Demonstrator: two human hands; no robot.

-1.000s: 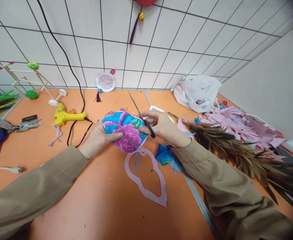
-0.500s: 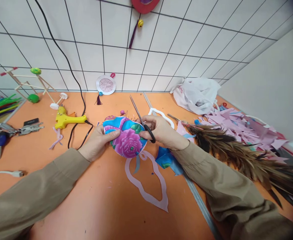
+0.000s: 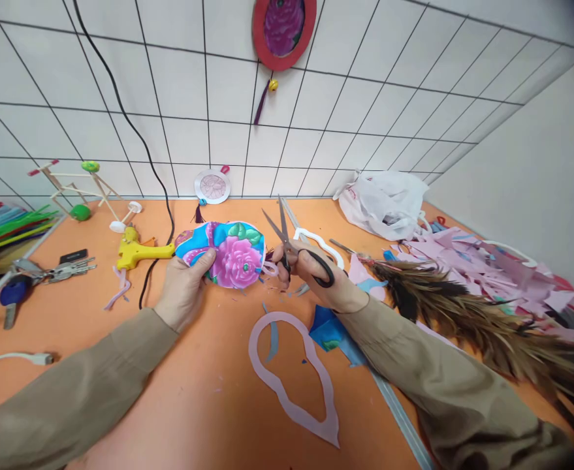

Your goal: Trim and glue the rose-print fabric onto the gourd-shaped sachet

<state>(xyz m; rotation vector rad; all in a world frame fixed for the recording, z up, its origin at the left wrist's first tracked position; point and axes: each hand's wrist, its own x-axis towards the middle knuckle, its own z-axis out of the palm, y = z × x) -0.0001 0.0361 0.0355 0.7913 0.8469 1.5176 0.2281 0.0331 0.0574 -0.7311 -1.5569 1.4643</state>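
Observation:
My left hand (image 3: pixel 189 285) pinches a gourd-shaped piece covered in blue floral fabric (image 3: pixel 239 262), its thumb pressed on the front. A large pink flower faces up on it, and a small pink loop (image 3: pixel 270 268) shows at its right end. In my right hand (image 3: pixel 311 271) are black-handled scissors (image 3: pixel 285 228), with blades parted and tips pointing up and away. The blades are apart from the fabric piece. Below the hands, a pale pink outline cutout (image 3: pixel 291 410) lies on the orange table (image 3: pixel 203 411). Blue fabric scraps (image 3: pixel 330 329) are by my right wrist.
On the left are a yellow glue gun (image 3: pixel 142 251) with a black cord, keys (image 3: pixel 46 271) and a stick model (image 3: pixel 88 186). A white plastic bag (image 3: pixel 382 203), pink scraps (image 3: pixel 482 267) and a brown feather bundle (image 3: pixel 463 313) occupy the right. A tiled wall (image 3: pixel 179 91) stands behind.
My left hand has shifted the floral piece leftward. My right hand has moved off it, and the scissors' blades have spread apart. The view has tilted up, showing more of the red-framed wall ornament.

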